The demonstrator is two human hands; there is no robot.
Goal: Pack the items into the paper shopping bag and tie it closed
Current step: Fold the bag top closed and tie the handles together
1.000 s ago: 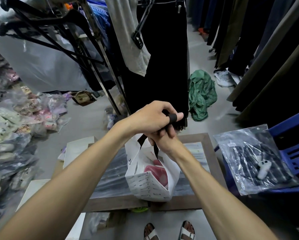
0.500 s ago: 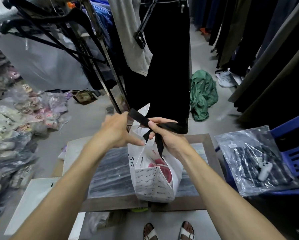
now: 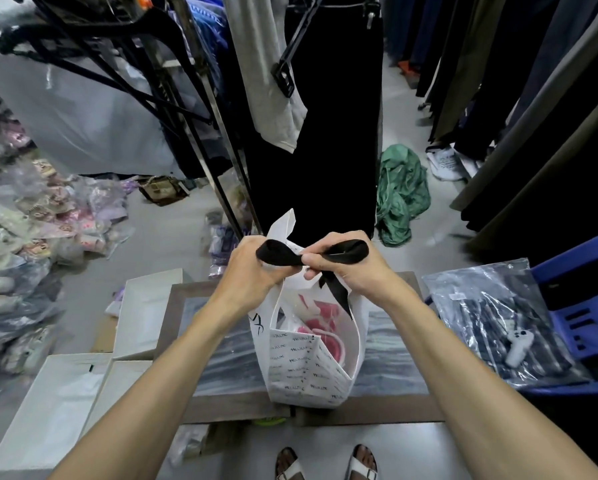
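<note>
A white paper shopping bag (image 3: 304,372) with small printed lettering stands upright on a low wood-framed table (image 3: 221,408). Pink items (image 3: 320,322) show through its open side. A black ribbon (image 3: 346,252) crosses the bag's mouth and forms two loops. My left hand (image 3: 252,268) pinches the left loop. My right hand (image 3: 353,268) pinches the right loop, and a loose ribbon tail (image 3: 337,292) hangs below it over the bag's opening. The two hands nearly touch above the bag.
Flat white bags (image 3: 58,407) lie to the left of the table. A clear packet of dark clothing (image 3: 498,323) rests on a blue plastic crate (image 3: 588,306) at right. Hanging garments and a clothes rack (image 3: 221,168) stand behind; packaged goods (image 3: 30,237) pile up at left. A green cloth (image 3: 401,192) lies on the floor.
The hands were stacked together gripping the ribbon a second ago. They have since separated and each now holds a loop of ribbon, pulled out to either side over the bag.
</note>
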